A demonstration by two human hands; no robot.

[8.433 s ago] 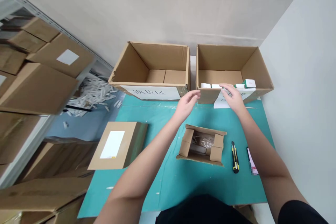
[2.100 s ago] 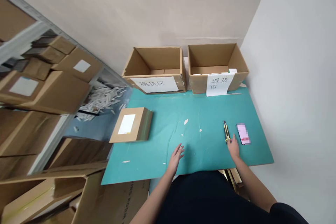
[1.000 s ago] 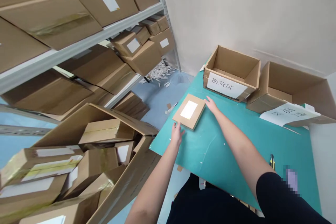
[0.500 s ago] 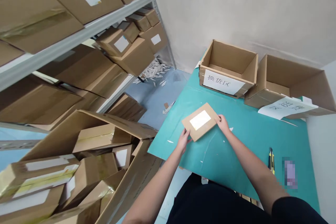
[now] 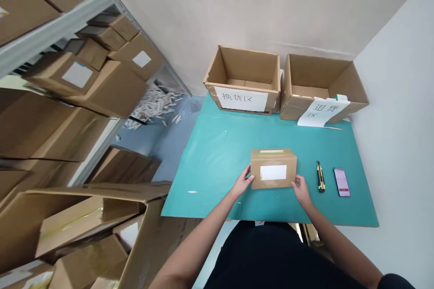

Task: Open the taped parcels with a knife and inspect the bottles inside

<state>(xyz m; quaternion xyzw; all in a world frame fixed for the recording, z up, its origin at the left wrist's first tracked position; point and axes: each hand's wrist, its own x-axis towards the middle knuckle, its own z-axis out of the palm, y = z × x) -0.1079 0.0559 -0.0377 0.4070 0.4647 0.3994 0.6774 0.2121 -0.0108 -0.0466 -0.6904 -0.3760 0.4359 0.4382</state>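
A small sealed cardboard parcel (image 5: 273, 168) with a white label on its near side stands on the teal table mat (image 5: 220, 153), close to the front edge. My left hand (image 5: 243, 182) grips its left end and my right hand (image 5: 300, 188) grips its right end. To the right of the parcel lie a yellow-and-black utility knife (image 5: 320, 176) and a phone (image 5: 342, 182).
Two open cardboard boxes with paper signs, one on the left (image 5: 244, 79) and one on the right (image 5: 322, 86), stand at the table's far edge. Metal shelves with stacked parcels (image 5: 84, 76) fill the left. A large open carton of parcels (image 5: 84, 230) sits on the floor at lower left.
I have carried the parcel from the table's left edge to the middle front and turned it so the label faces me. My view has swung back to the table.
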